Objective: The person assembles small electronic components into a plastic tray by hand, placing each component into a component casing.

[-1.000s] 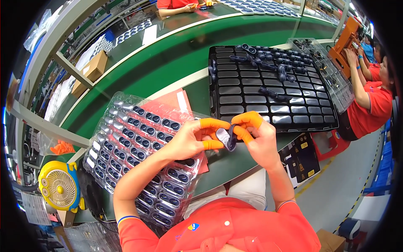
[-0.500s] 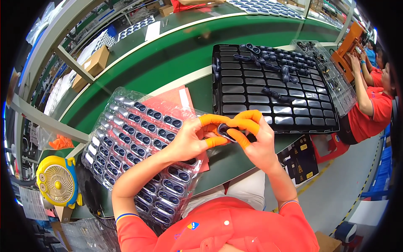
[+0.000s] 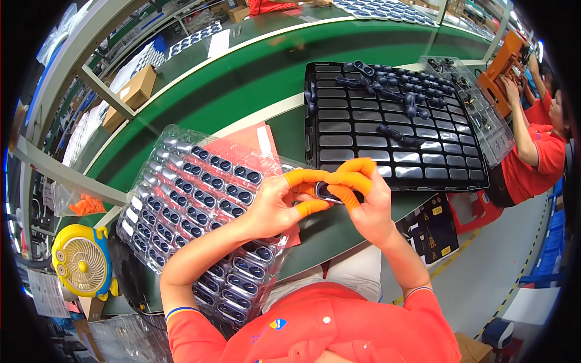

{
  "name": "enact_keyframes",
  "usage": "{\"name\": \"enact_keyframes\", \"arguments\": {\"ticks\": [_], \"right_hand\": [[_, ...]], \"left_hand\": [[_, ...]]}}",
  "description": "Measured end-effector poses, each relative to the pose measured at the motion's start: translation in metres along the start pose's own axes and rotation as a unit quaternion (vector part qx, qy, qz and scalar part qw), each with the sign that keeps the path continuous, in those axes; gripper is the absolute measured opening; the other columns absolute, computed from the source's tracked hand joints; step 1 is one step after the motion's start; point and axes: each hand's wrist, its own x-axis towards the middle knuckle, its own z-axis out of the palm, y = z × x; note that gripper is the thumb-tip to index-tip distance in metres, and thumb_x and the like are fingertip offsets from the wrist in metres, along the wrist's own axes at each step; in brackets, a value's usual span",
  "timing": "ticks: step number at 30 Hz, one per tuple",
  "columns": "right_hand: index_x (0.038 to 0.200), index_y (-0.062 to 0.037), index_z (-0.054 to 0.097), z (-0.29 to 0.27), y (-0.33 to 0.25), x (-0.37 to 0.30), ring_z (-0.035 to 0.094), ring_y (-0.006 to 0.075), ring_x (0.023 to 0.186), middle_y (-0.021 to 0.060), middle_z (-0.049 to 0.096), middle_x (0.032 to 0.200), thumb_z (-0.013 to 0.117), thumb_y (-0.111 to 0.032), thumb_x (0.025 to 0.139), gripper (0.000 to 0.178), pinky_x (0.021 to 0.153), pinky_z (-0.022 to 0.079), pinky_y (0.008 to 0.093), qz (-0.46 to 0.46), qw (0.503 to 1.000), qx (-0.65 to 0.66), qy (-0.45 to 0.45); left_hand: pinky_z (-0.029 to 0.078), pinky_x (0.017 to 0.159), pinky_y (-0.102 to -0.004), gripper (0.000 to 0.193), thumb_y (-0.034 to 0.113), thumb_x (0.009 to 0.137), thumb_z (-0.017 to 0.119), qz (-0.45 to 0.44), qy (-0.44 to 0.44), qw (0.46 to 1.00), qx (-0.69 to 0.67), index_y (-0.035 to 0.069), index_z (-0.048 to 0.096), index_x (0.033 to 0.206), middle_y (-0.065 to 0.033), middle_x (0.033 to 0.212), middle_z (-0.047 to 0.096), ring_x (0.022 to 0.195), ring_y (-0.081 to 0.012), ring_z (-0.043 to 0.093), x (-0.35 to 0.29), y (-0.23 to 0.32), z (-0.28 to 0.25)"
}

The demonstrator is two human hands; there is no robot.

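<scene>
Both of my hands, with orange finger covers, meet in front of me over the green bench. Between their fingertips is a small dark oval piece with a pale rim (image 3: 324,192). My left hand (image 3: 279,203) pinches its left side; my right hand (image 3: 365,195) grips it from the right, its fingers partly hiding it. Left of them, a clear plastic tray (image 3: 162,158) bears rows of similar oval pieces with silvery rims. Beyond my right hand lies a black compartment tray (image 3: 336,156), with loose dark blue parts (image 3: 396,134) on it, several heaped toward its far side.
A red sheet (image 3: 247,141) lies under the clear tray's far edge. At the left stand a yellow fan (image 3: 83,266) and a metal frame post (image 3: 66,172). To the right, a co-worker in red (image 3: 532,154) works at an orange press (image 3: 501,75), beside another clear tray (image 3: 493,130).
My hands stay together on the oval piece, which has turned slightly between my fingertips. The right hand has shifted a little to the left. The co-worker's arms have moved.
</scene>
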Motion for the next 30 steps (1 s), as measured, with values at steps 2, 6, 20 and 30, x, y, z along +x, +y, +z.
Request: {"name": "enact_keyframes", "arguments": {"ticks": [2, 6, 20, 30], "right_hand": [[0.095, 0.0011, 0.061, 0.000, -0.002, 0.000, 0.051, 0.0194, 0.067, 0.0083, 0.055, 0.089, 0.070, 0.000, 0.070, 0.027, 0.058, 0.043, 0.0287, 0.036, 0.999, 0.020, 0.018], [0.099, 0.0013, 0.061, -0.002, 0.002, -0.006, 0.053, 0.0176, 0.071, 0.0075, 0.054, 0.095, 0.072, -0.006, 0.071, 0.031, 0.059, 0.045, 0.0275, 0.179, 0.979, 0.095, 0.030], [0.103, 0.0031, 0.060, 0.004, -0.003, -0.023, 0.059, 0.0210, 0.068, 0.0121, 0.061, 0.085, 0.070, -0.011, 0.075, 0.033, 0.060, 0.048, 0.0262, 0.024, 1.000, -0.011, 0.008], [0.099, 0.0061, 0.059, 0.001, -0.005, -0.023, 0.060, 0.0257, 0.063, 0.0152, 0.061, 0.078, 0.066, -0.003, 0.076, 0.026, 0.057, 0.047, 0.0278, 0.009, 0.999, -0.012, -0.036]], "left_hand": [[0.050, 0.081, -0.0272, 0.035, -0.007, 0.077, 0.063, 0.028, -0.010, 0.999, 0.034, -0.005, 0.054, 0.111, -0.0108, 0.106, 0.059, 0.094, -0.0163, 0.060, 0.000, 0.004, 0.000], [0.050, 0.081, -0.0267, 0.033, -0.004, 0.078, 0.063, 0.102, 0.030, 0.994, 0.040, -0.005, 0.054, 0.110, -0.0116, 0.106, 0.059, 0.094, -0.0161, 0.059, 0.003, -0.006, 0.002], [0.052, 0.067, -0.0262, 0.026, -0.007, 0.076, 0.061, 0.140, 0.019, 0.961, 0.240, -0.004, 0.057, 0.101, -0.0123, 0.089, 0.060, 0.077, -0.0198, 0.063, 0.001, 0.010, -0.002], [0.048, 0.058, -0.0319, 0.024, 0.003, 0.075, 0.066, 0.097, 0.027, 0.970, 0.220, -0.002, 0.056, 0.096, -0.0134, 0.082, 0.057, 0.069, -0.0272, 0.060, -0.006, -0.001, 0.010]]}}
